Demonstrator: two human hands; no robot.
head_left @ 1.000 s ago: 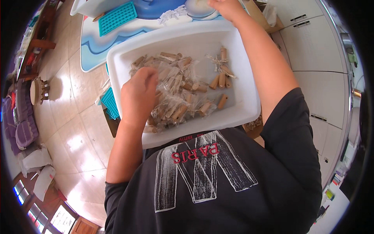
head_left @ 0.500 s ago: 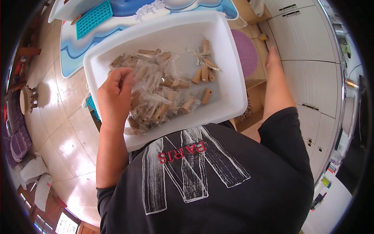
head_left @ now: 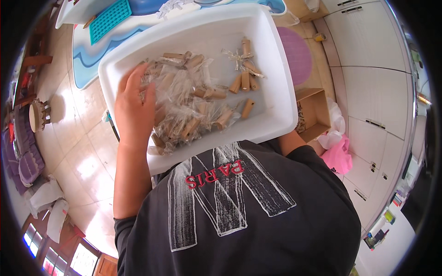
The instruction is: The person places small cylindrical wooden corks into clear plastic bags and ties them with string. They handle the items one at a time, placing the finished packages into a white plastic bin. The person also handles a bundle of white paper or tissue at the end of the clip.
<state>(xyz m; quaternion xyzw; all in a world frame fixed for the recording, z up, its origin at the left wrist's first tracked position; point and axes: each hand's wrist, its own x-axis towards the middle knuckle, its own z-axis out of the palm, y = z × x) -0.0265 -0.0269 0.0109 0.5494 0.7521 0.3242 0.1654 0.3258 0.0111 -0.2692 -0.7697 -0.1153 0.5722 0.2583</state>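
Note:
A white plastic tub (head_left: 279,69) stands in front of me. Its left half holds a heap of clear plastic wrappers (head_left: 171,87) with small brown cylinders among them. My left hand (head_left: 134,99) is over the heap's left edge, fingers apart, with nothing visible in it; whether the fingertips touch the wrappers I cannot tell. On the tub's right side lie several bare brown cylinders (head_left: 245,83), one (head_left: 247,108) apart from the others. Beside them is a bunch of silvery twist ties (head_left: 238,59). My right forearm (head_left: 290,141) goes under the tub's right rim, which hides my right hand.
An open cardboard box (head_left: 317,115) with small brown pieces stands right of the tub, near a pink bag (head_left: 338,155). Behind the tub is a blue-and-white table (head_left: 83,64) with a teal tray (head_left: 110,20). White cabinets (head_left: 368,41) line the right; a purple round stool (head_left: 294,55) stands nearby.
My right arm has swung from the far right, by the cabinets, down and inward beneath the tub's rim. My left hand's curled fingers have spread out over the heap.

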